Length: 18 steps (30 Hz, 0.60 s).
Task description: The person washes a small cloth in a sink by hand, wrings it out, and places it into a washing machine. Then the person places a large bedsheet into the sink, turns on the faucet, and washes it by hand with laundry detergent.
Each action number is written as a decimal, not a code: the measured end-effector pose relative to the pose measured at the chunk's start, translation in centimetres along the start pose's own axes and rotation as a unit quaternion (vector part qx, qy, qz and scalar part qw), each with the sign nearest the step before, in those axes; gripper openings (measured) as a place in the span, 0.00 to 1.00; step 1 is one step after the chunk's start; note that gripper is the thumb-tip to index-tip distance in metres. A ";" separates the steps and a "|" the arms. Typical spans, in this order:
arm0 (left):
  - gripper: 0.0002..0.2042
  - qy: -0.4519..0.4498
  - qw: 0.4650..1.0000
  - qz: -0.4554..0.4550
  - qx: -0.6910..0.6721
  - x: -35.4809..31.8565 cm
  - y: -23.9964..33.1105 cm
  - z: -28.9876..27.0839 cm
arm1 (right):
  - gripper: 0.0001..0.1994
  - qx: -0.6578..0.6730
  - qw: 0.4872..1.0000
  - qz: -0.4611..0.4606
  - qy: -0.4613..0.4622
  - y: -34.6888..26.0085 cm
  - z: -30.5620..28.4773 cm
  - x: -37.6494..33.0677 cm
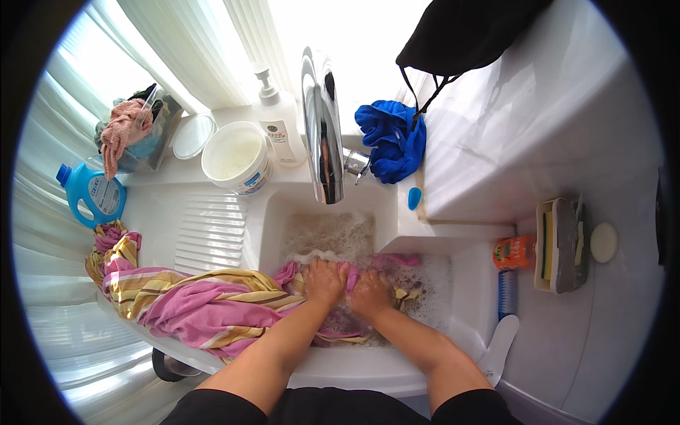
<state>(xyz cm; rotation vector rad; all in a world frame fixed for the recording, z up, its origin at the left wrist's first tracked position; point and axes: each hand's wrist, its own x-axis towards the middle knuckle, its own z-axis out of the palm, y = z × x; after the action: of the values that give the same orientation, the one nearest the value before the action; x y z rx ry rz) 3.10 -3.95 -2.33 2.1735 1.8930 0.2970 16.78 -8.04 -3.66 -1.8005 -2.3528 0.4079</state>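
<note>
A long pink cloth with yellow and brown stripes lies twisted over the left side of the white laundry sink. Its right end goes down into cloudy, sudsy water in the basin. My left hand is closed over the bunched cloth at the water's surface. Close beside it, my right hand grips the same cloth, its fingertips partly hidden by water and fabric. A short pink fold shows between the two hands.
A chrome faucet arches above the basin. Behind stand a white tub, a pump bottle and a blue cloth. Left are a ribbed washboard and blue detergent jug; right, a blue brush and sponge holder.
</note>
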 end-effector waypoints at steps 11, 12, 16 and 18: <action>0.35 -0.301 0.952 -0.033 0.042 5.0 1.2 -8.8 | 0.30 0.164 0.939 0.219 -0.208 0.4 -6.3 3.3; 0.40 -0.336 0.937 0.037 0.093 4.7 1.7 -11.4 | 0.31 0.178 0.928 0.232 -0.230 1.9 -6.8 2.2; 0.40 -0.259 0.910 0.154 0.283 -0.7 -1.4 -18.9 | 0.32 0.301 0.867 0.215 -0.334 6.1 -10.5 -1.9; 0.36 -0.186 0.916 0.190 0.299 -4.4 -4.6 -19.5 | 0.32 0.079 0.895 0.226 -0.377 3.7 -14.7 -1.5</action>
<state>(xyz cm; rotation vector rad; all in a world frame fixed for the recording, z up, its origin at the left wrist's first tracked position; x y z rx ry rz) -7.90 -6.72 14.80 2.7202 1.4565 -0.6842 24.77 -6.77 9.23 -2.3984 -2.1326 1.5586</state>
